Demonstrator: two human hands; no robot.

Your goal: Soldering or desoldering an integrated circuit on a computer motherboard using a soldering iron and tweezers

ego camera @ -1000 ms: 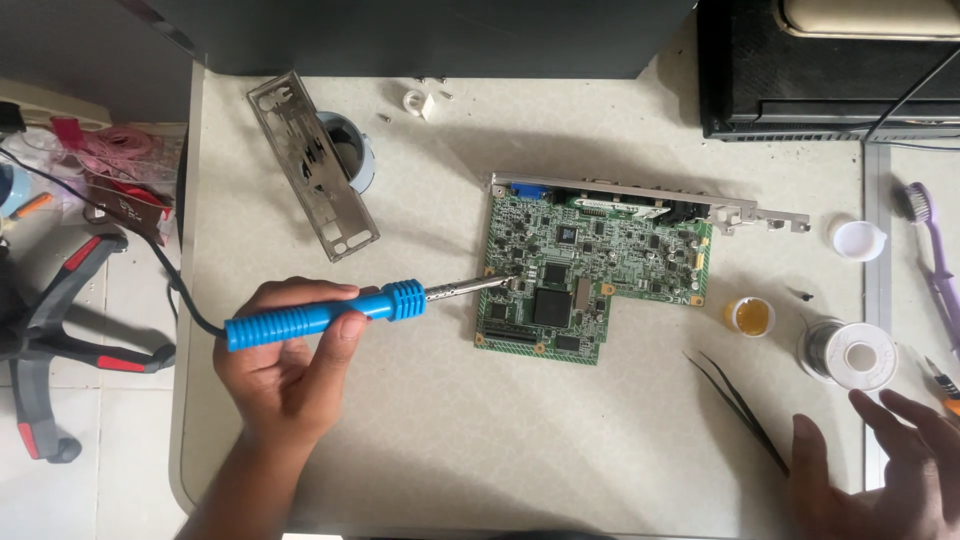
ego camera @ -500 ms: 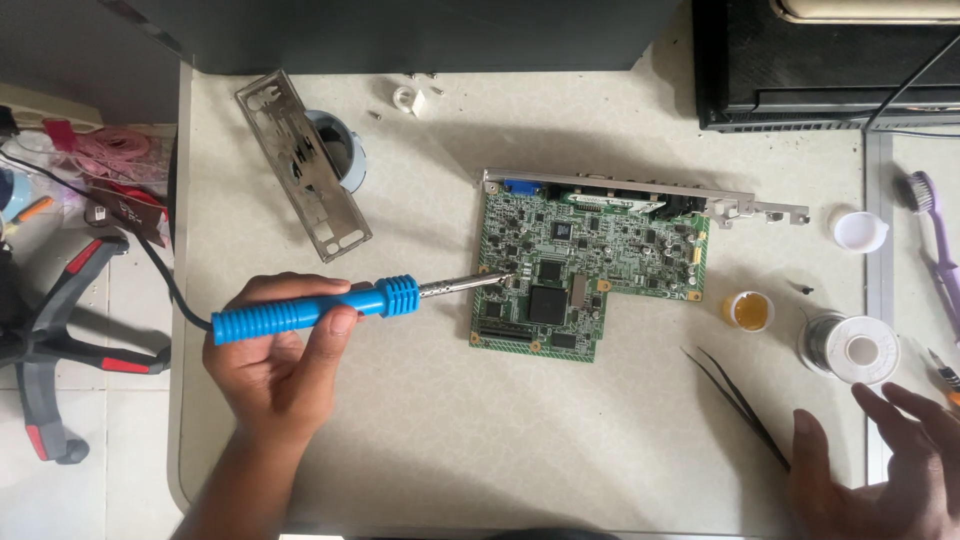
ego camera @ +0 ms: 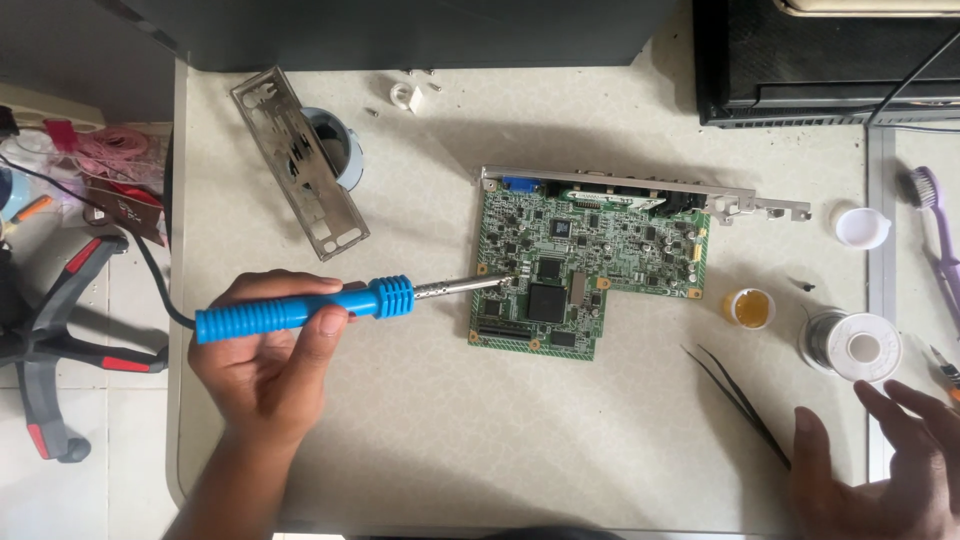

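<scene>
A: Head view, mid-frame: the left hand (ego camera: 265, 365) grips the blue iron (ego camera: 300, 308), its tip holding on the green board (ego camera: 585, 265) as a second ago.

B: Lower right, the right hand (ego camera: 895, 460), fingers spread and empty, has barely shifted beside the solder spool (ego camera: 852, 345).

A pale speckled table (ego camera: 420, 440) carries everything. A green circuit board (ego camera: 590, 265) lies flat on it, just beyond the tip of the tool held in the left fingers (ego camera: 300, 330). Above those fingers, a metal plate (ego camera: 300, 165) leans over a small grey cup (ego camera: 335, 148). Black tweezers (ego camera: 735, 400) lie just left of the right fingers (ego camera: 900, 420); a solder spool (ego camera: 850, 345) sits just above them, a little yellow pot (ego camera: 748, 307) and a white cap (ego camera: 862, 227) farther up.
</scene>
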